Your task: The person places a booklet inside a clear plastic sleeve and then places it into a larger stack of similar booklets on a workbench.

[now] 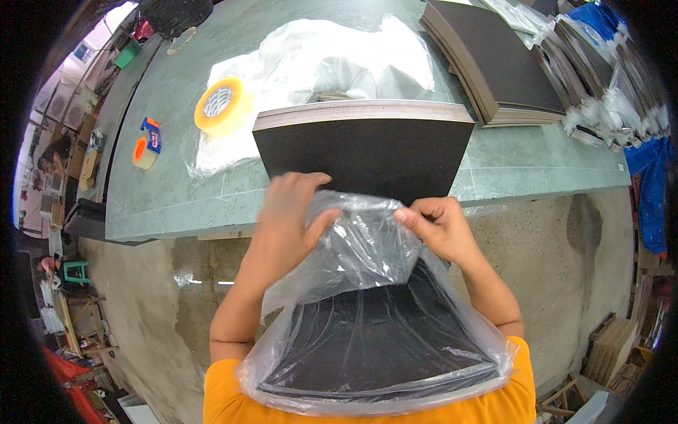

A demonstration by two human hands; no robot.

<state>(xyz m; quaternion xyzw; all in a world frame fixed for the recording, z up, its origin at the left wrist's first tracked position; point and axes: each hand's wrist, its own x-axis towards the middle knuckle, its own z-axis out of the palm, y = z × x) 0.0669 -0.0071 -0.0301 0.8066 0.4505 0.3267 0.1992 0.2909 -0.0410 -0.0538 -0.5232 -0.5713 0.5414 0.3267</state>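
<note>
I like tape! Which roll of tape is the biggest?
The yellow tape roll, beside the white plastic bags. The other, the orange roll, is smaller and sits in a dispenser.

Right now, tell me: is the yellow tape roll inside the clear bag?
No. The yellow tape roll lies on the green table, apart from the clear bag both hands hold.
</note>
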